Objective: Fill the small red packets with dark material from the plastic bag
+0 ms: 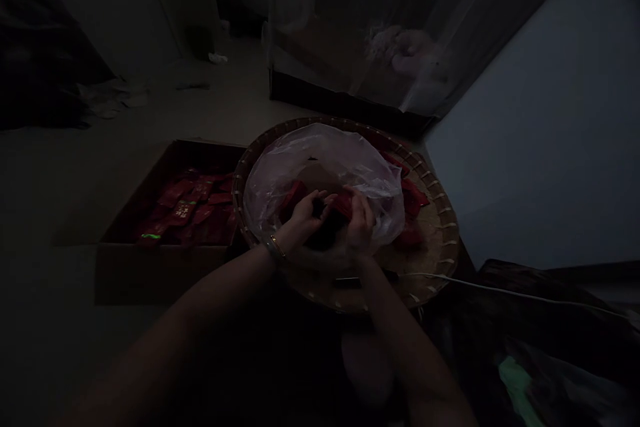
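A round woven bamboo tray sits just beside a cardboard box filled with red packets; a clear plastic bag lies in the tray; the left hand and right hand are close together at its mouth, curled around a red packet, too dark to tell if clamped; a gold bangle circles the left wrist

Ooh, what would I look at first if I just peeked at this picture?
The big round woven bamboo tray in the middle stands out, with a clear plastic bag on it. The left hand with its gold bangle and the right hand are at the bag's opening. Bright red packets fill a cardboard box on the left.
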`<state>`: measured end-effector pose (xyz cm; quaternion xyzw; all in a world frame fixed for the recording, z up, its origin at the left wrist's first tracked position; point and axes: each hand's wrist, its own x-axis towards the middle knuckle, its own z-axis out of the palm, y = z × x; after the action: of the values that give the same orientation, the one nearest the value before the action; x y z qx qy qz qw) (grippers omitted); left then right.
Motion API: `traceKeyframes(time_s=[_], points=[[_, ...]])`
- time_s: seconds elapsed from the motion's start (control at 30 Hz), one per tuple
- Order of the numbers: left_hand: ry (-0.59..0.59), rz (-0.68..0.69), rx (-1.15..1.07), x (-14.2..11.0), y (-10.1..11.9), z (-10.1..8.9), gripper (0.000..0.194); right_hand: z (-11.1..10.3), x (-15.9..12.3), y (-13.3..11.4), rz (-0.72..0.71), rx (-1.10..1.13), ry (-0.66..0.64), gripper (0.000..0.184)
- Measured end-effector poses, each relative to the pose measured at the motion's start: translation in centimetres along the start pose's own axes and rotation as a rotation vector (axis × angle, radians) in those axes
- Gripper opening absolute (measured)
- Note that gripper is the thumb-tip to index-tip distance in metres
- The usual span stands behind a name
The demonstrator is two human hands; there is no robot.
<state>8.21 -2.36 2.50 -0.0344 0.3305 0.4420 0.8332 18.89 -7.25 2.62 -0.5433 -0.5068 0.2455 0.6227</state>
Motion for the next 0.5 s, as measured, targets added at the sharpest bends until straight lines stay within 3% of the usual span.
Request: traceKeyframes(time_s=[0.07, 0.1, 0.2, 0.27, 0.33, 0.5], points=[[0.06, 0.023, 0.05, 0.4, 0.2, -0.4, 0.016, -0.9, 0.1, -0.5, 0.048, -0.122, -0.122, 0.033], [0.076, 0.037, 0.066, 0.5, 0.3, -0.5, 0.017, -1.5, 0.0, -0.8, 0.082, -0.183, -0.255, 0.03], [0.078, 0.037, 0.065, 0.6, 0.5, -0.7, 0.017, -3.2, -1.4, -1.8, 0.151, -0.383, -0.822, 0.02], [0.061, 0.019, 0.038, 0.4, 0.6, -0.6, 0.015, -3.9, -2.9, -2.4, 0.112, -0.521, -1.126, 0.018], [0.041, 0.009, 0.014, 0.1, 0.6, -0.5, 0.015, -4.2, -4.4, -2.8, 0.049, -0.63, -1.257, 0.023], [-0.152, -0.021, -0.02, -0.4, 0.6, -0.7, 0.026, -3.1, -6.2, -3.0, -0.004, -0.882, -1.283, 0.03]])
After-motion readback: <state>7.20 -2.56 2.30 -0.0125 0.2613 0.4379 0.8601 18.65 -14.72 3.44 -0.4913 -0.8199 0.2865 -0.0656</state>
